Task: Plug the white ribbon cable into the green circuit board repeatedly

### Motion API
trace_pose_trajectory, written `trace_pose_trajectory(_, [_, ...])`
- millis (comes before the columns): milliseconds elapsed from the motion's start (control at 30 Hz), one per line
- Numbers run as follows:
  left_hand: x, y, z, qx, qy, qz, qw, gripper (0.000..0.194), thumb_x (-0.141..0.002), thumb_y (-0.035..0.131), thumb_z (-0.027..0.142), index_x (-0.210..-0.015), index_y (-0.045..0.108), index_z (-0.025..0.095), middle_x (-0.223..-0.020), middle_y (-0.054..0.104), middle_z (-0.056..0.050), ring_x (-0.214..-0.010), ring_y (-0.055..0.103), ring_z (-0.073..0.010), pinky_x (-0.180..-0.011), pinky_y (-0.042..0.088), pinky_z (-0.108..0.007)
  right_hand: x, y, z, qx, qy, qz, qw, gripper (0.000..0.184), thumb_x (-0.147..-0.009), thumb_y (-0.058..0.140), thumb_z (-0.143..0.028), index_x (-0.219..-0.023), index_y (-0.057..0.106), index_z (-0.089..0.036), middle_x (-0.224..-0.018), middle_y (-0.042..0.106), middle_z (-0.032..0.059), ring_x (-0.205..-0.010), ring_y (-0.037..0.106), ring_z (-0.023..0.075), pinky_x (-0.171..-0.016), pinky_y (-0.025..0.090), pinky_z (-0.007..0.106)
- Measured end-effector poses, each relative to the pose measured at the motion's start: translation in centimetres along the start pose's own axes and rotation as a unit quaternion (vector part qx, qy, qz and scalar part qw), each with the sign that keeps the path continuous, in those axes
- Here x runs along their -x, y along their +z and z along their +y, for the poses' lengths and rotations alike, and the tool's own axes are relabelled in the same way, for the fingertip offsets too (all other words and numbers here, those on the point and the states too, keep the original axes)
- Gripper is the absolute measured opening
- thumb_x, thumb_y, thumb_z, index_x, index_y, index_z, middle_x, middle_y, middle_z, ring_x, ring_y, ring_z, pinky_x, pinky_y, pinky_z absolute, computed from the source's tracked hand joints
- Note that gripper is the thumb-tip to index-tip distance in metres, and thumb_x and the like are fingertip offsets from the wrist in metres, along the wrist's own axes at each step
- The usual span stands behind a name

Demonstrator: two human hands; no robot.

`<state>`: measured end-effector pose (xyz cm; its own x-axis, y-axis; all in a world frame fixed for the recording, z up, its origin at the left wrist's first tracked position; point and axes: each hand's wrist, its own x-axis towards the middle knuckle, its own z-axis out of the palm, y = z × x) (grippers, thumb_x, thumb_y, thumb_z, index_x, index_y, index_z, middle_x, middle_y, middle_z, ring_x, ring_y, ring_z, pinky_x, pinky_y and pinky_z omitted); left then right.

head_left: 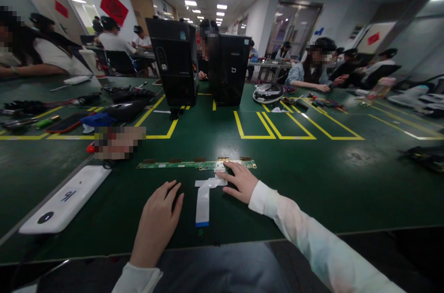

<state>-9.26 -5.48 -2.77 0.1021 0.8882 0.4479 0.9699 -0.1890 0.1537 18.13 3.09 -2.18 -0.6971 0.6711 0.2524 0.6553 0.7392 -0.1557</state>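
Observation:
A long, narrow green circuit board (pixel 187 164) lies across the green table in front of me. From its right half a white flat ribbon cable (pixel 203 200) runs down toward me, folded at a right angle and ending in a blue tip. My right hand (pixel 242 182) is open, its fingers apart. Its fingertips rest at the connector area where cable and board meet, covering part of it. To the left of the cable, my left hand (pixel 157 219) lies open over the tabletop, holding nothing.
A white power bank-like device (pixel 67 200) lies at the left. Two black computer towers (pixel 175 62) stand at the back. Tools and cables (pixel 128 94) clutter the left; a coiled cable (pixel 268 93) sits farther right. Yellow tape (pixel 256 137) marks the table. Several people sit beyond.

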Motion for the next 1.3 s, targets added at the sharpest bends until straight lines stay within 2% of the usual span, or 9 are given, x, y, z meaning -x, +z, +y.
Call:
trace_pose_trajectory(267, [0.1,0.1,-0.1,0.004,0.004,0.0,1.0,0.047,-0.096,0.034,0.041,-0.119,0.061,0.01,-0.123,0.06,-0.017,-0.116,0.054,-0.0289,-0.1,0.045,-0.047,-0.4,-0.5,-0.2,0.004,0.003,-0.016,1.0,0.052,-0.093,0.044,-0.05,-0.138,0.048,-0.025,-0.143,0.04,0.0136,-0.13,0.036,0.0291,-0.107,0.032,0.049])
trace_pose_trajectory(567, [0.0,0.1,-0.2,0.01,-0.001,-0.008,1.0,0.046,-0.095,0.036,0.04,-0.12,0.06,0.011,-0.122,0.06,-0.016,-0.117,0.053,-0.0286,-0.1,0.044,-0.046,-0.3,-0.3,-0.1,0.002,0.004,-0.006,1.0,0.052,-0.093,0.044,-0.05,-0.138,0.048,-0.026,-0.144,0.04,0.0123,-0.132,0.035,0.0288,-0.108,0.031,0.049])
trace_pose_trajectory(800, [0.0,0.0,-0.1,0.016,-0.007,-0.002,1.0,0.043,-0.094,0.038,0.037,-0.12,0.061,0.01,-0.122,0.061,-0.016,-0.116,0.055,-0.0284,-0.099,0.045,-0.046,0.8,0.2,1.1,0.009,-0.009,-0.002,1.0,0.05,-0.094,0.044,-0.046,-0.139,0.047,-0.026,-0.147,0.037,0.0125,-0.136,0.032,0.0283,-0.109,0.029,0.052])
trace_pose_trajectory(1000, [0.2,0.0,-0.1,0.024,-0.007,0.003,1.0,0.042,-0.094,0.038,0.035,-0.12,0.06,0.01,-0.122,0.061,-0.015,-0.116,0.054,-0.0278,-0.1,0.044,-0.045,5.4,-1.1,4.7,0.024,-0.007,0.019,1.0,0.05,-0.095,0.04,-0.045,-0.14,0.047,-0.025,-0.147,0.038,0.0136,-0.135,0.034,0.0282,-0.108,0.033,0.051])
trace_pose_trajectory(1133, [0.2,0.0,-0.1,0.025,-0.006,0.007,1.0,0.042,-0.094,0.038,0.036,-0.119,0.061,0.01,-0.122,0.061,-0.016,-0.116,0.055,-0.0284,-0.099,0.045,-0.045,10.6,-2.9,8.4,0.032,0.023,0.036,0.999,0.049,-0.096,0.038,-0.045,-0.14,0.048,-0.026,-0.147,0.038,0.0119,-0.133,0.037,0.0272,-0.107,0.037,0.048])
trace_pose_trajectory(1300, [0.2,0.0,-0.1,0.025,-0.007,0.006,1.0,0.044,-0.094,0.038,0.037,-0.119,0.061,0.01,-0.121,0.061,-0.017,-0.116,0.055,-0.0291,-0.1,0.045,-0.045,18.3,-5.0,13.1,0.053,0.111,0.061,0.99,0.049,-0.095,0.038,-0.046,-0.137,0.051,-0.025,-0.144,0.042,0.0123,-0.131,0.041,0.0273,-0.105,0.04,0.047])
